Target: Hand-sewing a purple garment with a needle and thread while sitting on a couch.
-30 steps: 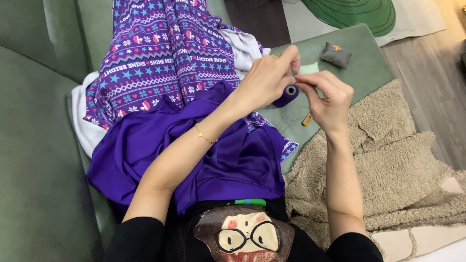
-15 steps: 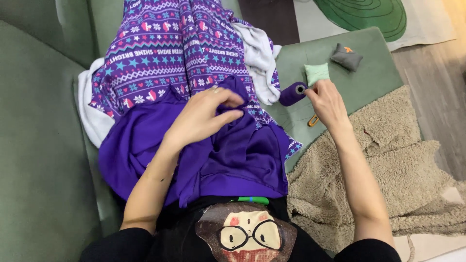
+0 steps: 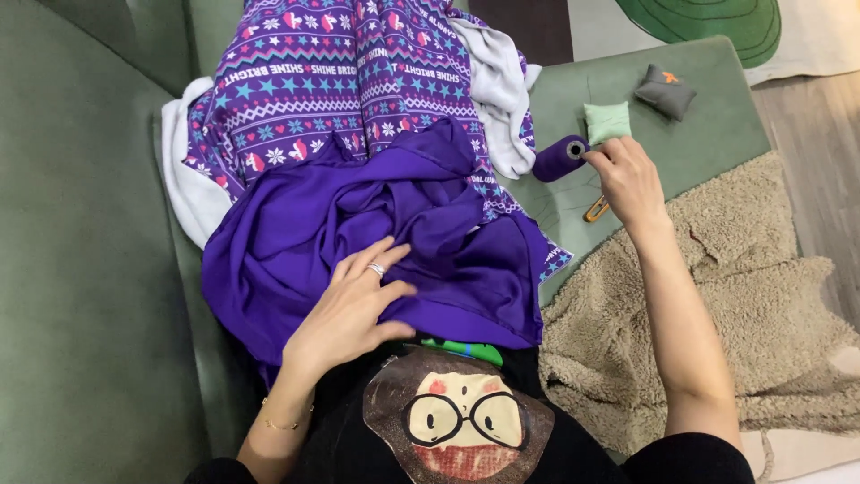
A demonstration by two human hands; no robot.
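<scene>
A plain purple cloth (image 3: 358, 215) lies bunched over my lap. My left hand (image 3: 354, 309), a ring on one finger, rests flat on it with fingers apart, holding nothing. My right hand (image 3: 630, 179) reaches out over the green sofa seat (image 3: 708, 143), its fingertips touching the end of a purple thread spool (image 3: 560, 158) lying there on its side. Whether a needle or thread is pinched in those fingers is too small to tell. A small yellow-handled tool (image 3: 596, 210) lies on the seat just under that hand.
Patterned purple leggings (image 3: 358, 72) cover my legs, over a white cloth (image 3: 502, 90). A light green pad (image 3: 607, 121) and a small grey pouch (image 3: 666, 91) sit beyond the spool. A beige fleecy blanket (image 3: 761, 305) lies to the right, the sofa back (image 3: 81, 269) to the left.
My hands were together at the spool a second ago. My left hand has come down onto the purple cloth in my lap. The spool now lies on the seat under my right fingertips.
</scene>
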